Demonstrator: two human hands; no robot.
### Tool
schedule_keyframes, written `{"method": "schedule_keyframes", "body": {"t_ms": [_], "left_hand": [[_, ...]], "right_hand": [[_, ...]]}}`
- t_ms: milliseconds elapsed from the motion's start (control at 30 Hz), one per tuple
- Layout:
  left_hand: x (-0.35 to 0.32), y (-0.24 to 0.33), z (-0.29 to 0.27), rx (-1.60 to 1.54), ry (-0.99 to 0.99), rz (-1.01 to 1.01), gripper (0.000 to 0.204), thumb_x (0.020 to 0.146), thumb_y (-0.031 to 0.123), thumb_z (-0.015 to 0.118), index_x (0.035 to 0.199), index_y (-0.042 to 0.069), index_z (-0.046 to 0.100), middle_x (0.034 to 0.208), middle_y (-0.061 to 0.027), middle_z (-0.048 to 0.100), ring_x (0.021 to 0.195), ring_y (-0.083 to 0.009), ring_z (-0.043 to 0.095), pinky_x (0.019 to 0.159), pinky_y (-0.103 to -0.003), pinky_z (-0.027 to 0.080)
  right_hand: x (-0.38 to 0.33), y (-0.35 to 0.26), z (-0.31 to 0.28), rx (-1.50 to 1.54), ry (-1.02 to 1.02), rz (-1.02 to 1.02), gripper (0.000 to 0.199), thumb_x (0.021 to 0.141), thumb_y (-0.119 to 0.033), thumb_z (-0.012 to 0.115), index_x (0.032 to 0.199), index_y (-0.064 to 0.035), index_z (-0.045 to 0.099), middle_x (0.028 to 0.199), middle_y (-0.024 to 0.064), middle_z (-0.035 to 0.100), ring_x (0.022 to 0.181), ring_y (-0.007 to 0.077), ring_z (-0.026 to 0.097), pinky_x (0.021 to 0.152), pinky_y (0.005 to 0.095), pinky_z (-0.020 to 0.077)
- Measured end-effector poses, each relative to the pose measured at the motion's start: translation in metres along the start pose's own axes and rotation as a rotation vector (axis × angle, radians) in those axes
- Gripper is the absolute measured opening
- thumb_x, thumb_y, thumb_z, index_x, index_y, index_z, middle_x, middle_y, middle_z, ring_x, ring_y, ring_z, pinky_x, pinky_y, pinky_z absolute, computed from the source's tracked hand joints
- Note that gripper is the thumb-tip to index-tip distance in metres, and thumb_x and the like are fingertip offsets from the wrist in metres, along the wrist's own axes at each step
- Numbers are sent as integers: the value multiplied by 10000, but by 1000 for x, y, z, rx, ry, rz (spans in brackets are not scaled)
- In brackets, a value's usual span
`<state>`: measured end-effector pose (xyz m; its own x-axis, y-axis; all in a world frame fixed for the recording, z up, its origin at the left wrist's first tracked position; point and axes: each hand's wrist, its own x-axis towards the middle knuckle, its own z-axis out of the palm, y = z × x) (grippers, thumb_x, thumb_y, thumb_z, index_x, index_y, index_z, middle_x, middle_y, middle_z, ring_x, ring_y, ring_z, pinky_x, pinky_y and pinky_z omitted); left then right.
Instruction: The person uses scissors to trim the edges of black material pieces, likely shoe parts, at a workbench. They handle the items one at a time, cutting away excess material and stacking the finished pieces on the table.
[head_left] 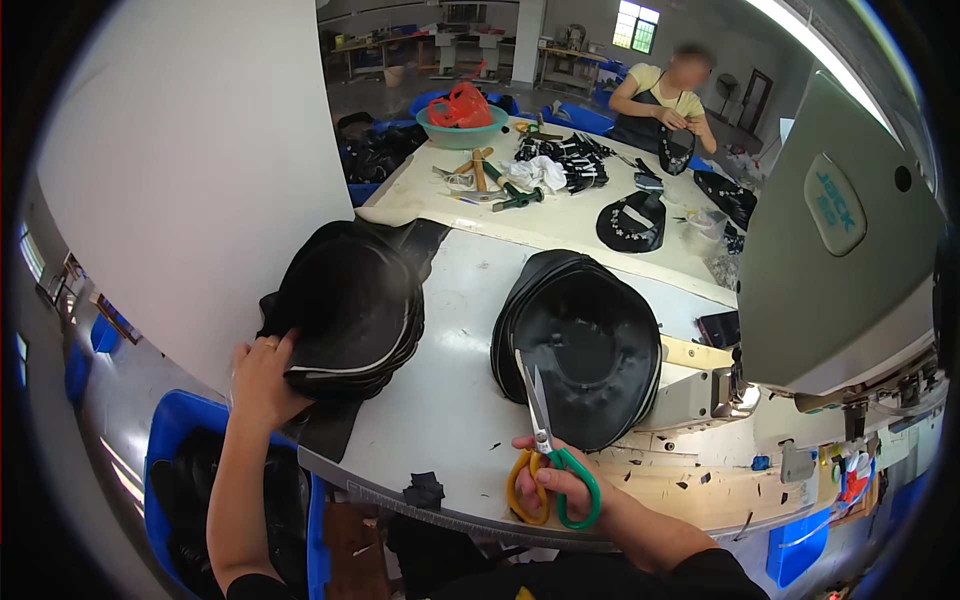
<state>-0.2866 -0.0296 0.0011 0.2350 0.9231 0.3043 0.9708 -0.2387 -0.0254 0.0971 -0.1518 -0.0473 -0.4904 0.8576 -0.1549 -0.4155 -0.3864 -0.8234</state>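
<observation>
My left hand grips the near left edge of a stack of black, leather-like rounded pieces; some fingers are hidden at the edge. A pale line runs along the rim of an upper piece. My right hand holds scissors with one yellow and one green handle, fingers in the loops. The blades point away from me, slightly parted. They overlap the near left edge of a second stack of similar black pieces, dished in the middle. Whether the blades touch it I cannot tell.
A grey-green sewing machine stands at the right. Black scraps lie near the table's front edge. Below left is a blue bin of black pieces. Across a cream table with hammers and a green basin, another person works.
</observation>
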Motion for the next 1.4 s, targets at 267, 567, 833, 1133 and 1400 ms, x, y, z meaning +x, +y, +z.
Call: {"method": "schedule_keyframes", "body": {"t_ms": [267,567,833,1133,1400], "left_hand": [[24,44,-41,-64,-224,189,830,652,272,791,1362,109,394,1263,-120,505,1249,-260,426,1083,-549,224],[90,95,-17,-504,-183,-11,694,823,392,635,1349,8,397,1352,-213,448,1260,-329,422,1048,-381,338],[107,40,34,-555,-189,-442,989,774,621,571,1421,-50,240,1495,-219,218,1385,-313,239,1111,-357,251],[102,112,-2,-199,-208,-241,637,804,375,656,1324,71,449,1375,-142,453,1305,-290,381,1021,-633,259],[144,254,20,-573,193,496,465,750,210,706,1159,45,559,1088,-131,603,1009,-311,571,829,-374,477]], "right_hand": [[1,8,0,27,6,-102,495,881,-153,568,1315,-9,379,780,102,542,674,175,522,658,304,447],[1,11,0,30,-54,-98,504,883,-150,577,1324,-20,369,767,96,538,659,167,516,642,292,443],[-4,4,-3,-135,-29,-60,540,874,-222,598,1324,-39,363,795,88,537,700,163,517,662,290,436],[-17,11,2,-176,-212,-195,555,906,-208,613,1378,-69,356,880,38,504,735,92,469,648,233,419],[-19,10,5,-50,-248,-218,539,910,-175,601,1385,-94,361,895,58,501,750,107,474,664,239,425]]}}
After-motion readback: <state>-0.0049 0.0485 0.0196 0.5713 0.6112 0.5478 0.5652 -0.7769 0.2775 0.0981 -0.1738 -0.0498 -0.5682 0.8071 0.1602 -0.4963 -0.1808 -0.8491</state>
